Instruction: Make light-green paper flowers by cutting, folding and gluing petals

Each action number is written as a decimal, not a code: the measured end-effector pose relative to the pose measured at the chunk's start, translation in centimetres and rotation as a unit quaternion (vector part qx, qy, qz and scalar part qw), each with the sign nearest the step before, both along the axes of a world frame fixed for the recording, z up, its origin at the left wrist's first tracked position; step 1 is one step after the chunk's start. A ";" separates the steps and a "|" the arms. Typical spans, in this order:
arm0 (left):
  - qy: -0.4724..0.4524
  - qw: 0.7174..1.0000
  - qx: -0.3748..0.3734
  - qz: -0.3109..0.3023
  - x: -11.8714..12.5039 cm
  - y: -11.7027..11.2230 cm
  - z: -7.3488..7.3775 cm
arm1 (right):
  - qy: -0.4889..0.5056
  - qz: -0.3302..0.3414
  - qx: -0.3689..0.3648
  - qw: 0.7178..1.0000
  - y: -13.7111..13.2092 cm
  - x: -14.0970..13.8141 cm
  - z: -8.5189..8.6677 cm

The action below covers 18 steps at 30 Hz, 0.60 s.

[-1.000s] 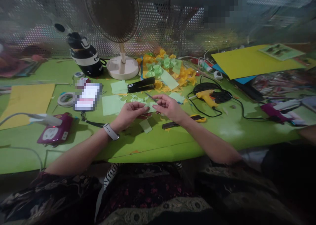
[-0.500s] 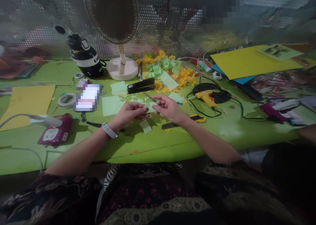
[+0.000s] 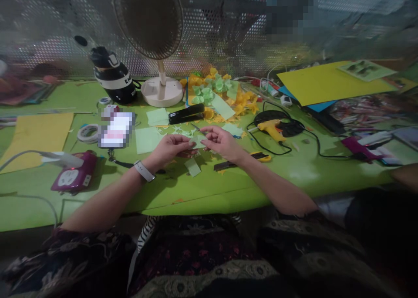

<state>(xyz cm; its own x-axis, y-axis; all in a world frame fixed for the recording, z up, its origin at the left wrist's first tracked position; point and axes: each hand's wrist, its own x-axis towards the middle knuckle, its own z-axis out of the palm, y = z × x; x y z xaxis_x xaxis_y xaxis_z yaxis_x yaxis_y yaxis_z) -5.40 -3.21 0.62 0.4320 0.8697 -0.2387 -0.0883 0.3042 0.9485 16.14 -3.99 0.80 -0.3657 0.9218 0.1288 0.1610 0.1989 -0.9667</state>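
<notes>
Over the green table (image 3: 202, 189), my left hand (image 3: 170, 150) pinches one side of a small pale green paper piece (image 3: 198, 141). My right hand (image 3: 222, 142) pinches its other side, and a thin grey pointed tool (image 3: 197, 127) sticks out past its fingers. Both hands meet above the table's middle. A white watch (image 3: 143, 171) sits on my left wrist. Below the hands lie a loose pale green scrap (image 3: 192, 167) and several small cut green shapes (image 3: 181, 131).
A fan (image 3: 156, 36) stands behind the hands, with a black stapler (image 3: 186, 113), a pile of yellow and green paper flowers (image 3: 222, 91), a glue gun (image 3: 271, 130), tape roll (image 3: 87, 132), purple power strip (image 3: 73, 176) and yellow sheets (image 3: 329, 82) around.
Both hands have stayed together on the paper piece, with only a slight shift of the fingers. The view has drifted a little.
</notes>
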 end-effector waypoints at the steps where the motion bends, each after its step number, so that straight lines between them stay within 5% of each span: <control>1: 0.000 1.000 -0.003 0.000 0.0 0.0 0.0 | -0.001 -0.001 0.001 1.000 0.0 0.0 0.0; 18: 0.002 1.000 0.021 -0.011 -0.3 0.3 -1.0 | -0.004 -0.004 -0.001 1.000 -0.1 -0.1 0.0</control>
